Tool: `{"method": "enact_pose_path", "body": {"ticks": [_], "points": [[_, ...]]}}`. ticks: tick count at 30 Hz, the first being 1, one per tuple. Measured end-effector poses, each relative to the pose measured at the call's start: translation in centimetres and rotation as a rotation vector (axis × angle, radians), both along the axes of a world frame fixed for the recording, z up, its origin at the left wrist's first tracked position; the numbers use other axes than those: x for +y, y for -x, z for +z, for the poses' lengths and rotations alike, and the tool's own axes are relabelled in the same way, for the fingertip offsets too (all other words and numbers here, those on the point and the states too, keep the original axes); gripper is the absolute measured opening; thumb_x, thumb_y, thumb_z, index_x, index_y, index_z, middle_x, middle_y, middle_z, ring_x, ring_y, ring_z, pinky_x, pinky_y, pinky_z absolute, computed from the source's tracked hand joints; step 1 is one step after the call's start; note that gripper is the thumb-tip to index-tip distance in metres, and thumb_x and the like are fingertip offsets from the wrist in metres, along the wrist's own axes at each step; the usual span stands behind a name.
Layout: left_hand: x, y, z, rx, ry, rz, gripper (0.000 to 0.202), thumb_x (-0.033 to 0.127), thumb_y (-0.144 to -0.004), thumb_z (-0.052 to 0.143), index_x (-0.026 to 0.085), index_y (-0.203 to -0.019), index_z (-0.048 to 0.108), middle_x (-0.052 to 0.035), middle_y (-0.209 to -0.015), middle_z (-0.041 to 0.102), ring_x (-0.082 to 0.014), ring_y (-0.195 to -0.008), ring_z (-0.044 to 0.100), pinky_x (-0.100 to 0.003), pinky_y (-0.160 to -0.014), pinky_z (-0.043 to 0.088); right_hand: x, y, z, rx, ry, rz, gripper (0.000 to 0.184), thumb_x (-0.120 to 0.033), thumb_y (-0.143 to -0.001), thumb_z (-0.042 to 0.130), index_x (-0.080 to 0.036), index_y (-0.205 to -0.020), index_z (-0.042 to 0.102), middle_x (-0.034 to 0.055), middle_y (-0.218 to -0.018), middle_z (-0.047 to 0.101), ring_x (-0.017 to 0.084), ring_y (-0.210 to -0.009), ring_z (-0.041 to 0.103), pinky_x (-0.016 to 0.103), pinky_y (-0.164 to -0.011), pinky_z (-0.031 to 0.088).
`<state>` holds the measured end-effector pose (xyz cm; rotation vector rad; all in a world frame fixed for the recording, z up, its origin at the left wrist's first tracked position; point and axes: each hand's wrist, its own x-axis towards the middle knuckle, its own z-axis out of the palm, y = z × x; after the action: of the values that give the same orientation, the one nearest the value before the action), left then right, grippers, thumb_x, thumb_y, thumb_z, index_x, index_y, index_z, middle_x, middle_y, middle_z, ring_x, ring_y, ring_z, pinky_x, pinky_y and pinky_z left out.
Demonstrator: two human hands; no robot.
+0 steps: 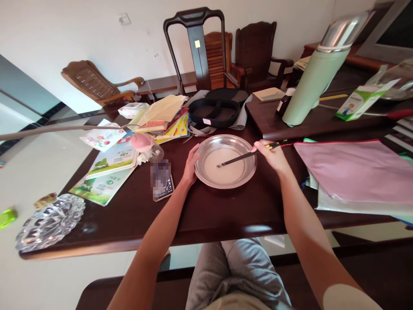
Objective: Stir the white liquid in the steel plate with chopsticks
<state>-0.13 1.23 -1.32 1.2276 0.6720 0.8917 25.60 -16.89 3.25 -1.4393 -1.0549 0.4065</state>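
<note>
A round stainless steel bowl (226,185) sits on the dark wooden table in front of me, with a pale, milky liquid or batter (227,173) across its bottom. My left hand (191,167) grips the bowl's left edge, its fingers curved along the outer side. Over the right rim, my right hand (271,156) is closed around a pair of black chopsticks (238,159). Their tips slant down to the left and reach the pale contents near the middle of the bowl.
Left of the bowl lie a phone (162,181), a pink-topped bottle (143,143), booklets (100,185) and a crystal dish (53,221). Behind it is a black case (214,113). At right are a green thermos (314,82) and a pink pouch (358,170).
</note>
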Motion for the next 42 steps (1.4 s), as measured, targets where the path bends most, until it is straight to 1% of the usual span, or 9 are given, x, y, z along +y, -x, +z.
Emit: {"method": "enact_pose_path", "body": {"ticks": [4, 8, 14, 20, 22, 26, 33, 38, 42], "points": [[0.0, -0.1, 0.0, -0.012, 0.016, -0.014, 0.071, 0.059, -0.075, 0.086, 0.025, -0.134, 0.067, -0.0119, -0.151, 0.065, -0.0391, -0.143, 0.057, -0.051, -0.119, 0.047, 0.1, -0.1, 0.0, -0.052, -0.024, -0.067, 0.056, -0.084, -0.081, 0.069, -0.029, -0.069, 0.076, 0.0035, -0.080, 0.081, 0.027, -0.086, 0.076, 0.044, -0.093, 0.057], [0.0, -0.2, -0.1, -0.003, 0.011, -0.001, 0.069, 0.057, -0.076, 0.084, 0.025, -0.134, 0.066, -0.0120, -0.150, 0.065, -0.0391, -0.142, 0.057, -0.051, -0.118, 0.047, -0.4, -1.0, -0.1, 0.023, -0.085, -0.199, 0.060, -0.082, -0.085, 0.065, -0.028, -0.060, 0.069, 0.0039, -0.065, 0.076, 0.028, -0.077, 0.076, 0.047, -0.091, 0.059], [0.0, -0.1, 0.0, 0.010, 0.017, -0.017, 0.072, 0.059, -0.077, 0.083, 0.025, -0.137, 0.064, -0.0122, -0.148, 0.065, -0.0376, -0.140, 0.058, -0.050, -0.118, 0.047, 0.0, 0.0, -0.1, -0.044, -0.024, -0.002, 0.057, -0.082, -0.084, 0.068, -0.028, -0.067, 0.075, 0.0060, -0.080, 0.081, 0.029, -0.085, 0.078, 0.046, -0.092, 0.060], [-0.1, -0.1, 0.1, 0.001, 0.019, -0.013, 0.070, 0.058, -0.077, 0.084, 0.025, -0.136, 0.065, -0.0118, -0.149, 0.065, -0.0381, -0.140, 0.058, -0.051, -0.118, 0.047, -0.1, -0.8, -0.4, 0.030, -0.083, -0.177, 0.060, -0.084, -0.084, 0.066, -0.029, -0.060, 0.070, 0.0037, -0.066, 0.077, 0.028, -0.076, 0.077, 0.047, -0.093, 0.061], [-0.1, -0.1, 0.1, 0.014, 0.020, -0.010, 0.072, 0.059, -0.077, 0.084, 0.025, -0.137, 0.065, -0.0121, -0.146, 0.067, -0.0382, -0.139, 0.060, -0.051, -0.117, 0.048, -0.1, -0.8, -0.5, 0.062, -0.082, -0.159, 0.061, -0.084, -0.084, 0.065, -0.029, -0.058, 0.068, 0.0040, -0.062, 0.075, 0.028, -0.071, 0.076, 0.047, -0.090, 0.061], [0.0, -0.1, 0.0, 0.013, 0.033, -0.008, 0.072, 0.058, -0.077, 0.085, 0.025, -0.137, 0.065, -0.0116, -0.145, 0.068, -0.0381, -0.137, 0.061, -0.051, -0.116, 0.049, 0.2, -0.2, -0.5, 0.002, -0.022, -0.029, 0.057, -0.081, -0.083, 0.069, -0.028, -0.066, 0.074, 0.0047, -0.077, 0.081, 0.027, -0.082, 0.078, 0.044, -0.091, 0.060], [0.1, 0.0, -0.1, 0.008, 0.023, -0.008, 0.071, 0.057, -0.076, 0.085, 0.025, -0.137, 0.066, -0.0108, -0.147, 0.067, -0.0375, -0.138, 0.060, -0.050, -0.117, 0.048, -0.2, -0.9, -0.6, 0.052, -0.095, -0.191, 0.059, -0.082, -0.085, 0.066, -0.029, -0.059, 0.068, 0.0033, -0.064, 0.074, 0.027, -0.073, 0.075, 0.045, -0.088, 0.060], [0.1, 0.1, -0.1, 0.017, 0.016, -0.011, 0.069, 0.056, -0.078, 0.083, 0.026, -0.138, 0.066, -0.0106, -0.148, 0.066, -0.0372, -0.139, 0.060, -0.050, -0.117, 0.048, 0.1, 0.1, -0.2, 0.010, -0.005, -0.002, 0.058, -0.083, -0.081, 0.070, -0.028, -0.064, 0.073, 0.0046, -0.073, 0.079, 0.028, -0.082, 0.078, 0.044, -0.089, 0.060], [0.0, 0.1, 0.0, 0.005, 0.027, -0.012, 0.071, 0.057, -0.077, 0.084, 0.025, -0.137, 0.066, -0.0110, -0.148, 0.067, -0.0377, -0.137, 0.061, -0.050, -0.116, 0.049, 0.1, -0.2, -0.3, -0.012, -0.047, -0.091, 0.055, -0.080, -0.083, 0.070, -0.028, -0.068, 0.074, 0.0044, -0.077, 0.081, 0.028, -0.084, 0.078, 0.044, -0.092, 0.060]]}}
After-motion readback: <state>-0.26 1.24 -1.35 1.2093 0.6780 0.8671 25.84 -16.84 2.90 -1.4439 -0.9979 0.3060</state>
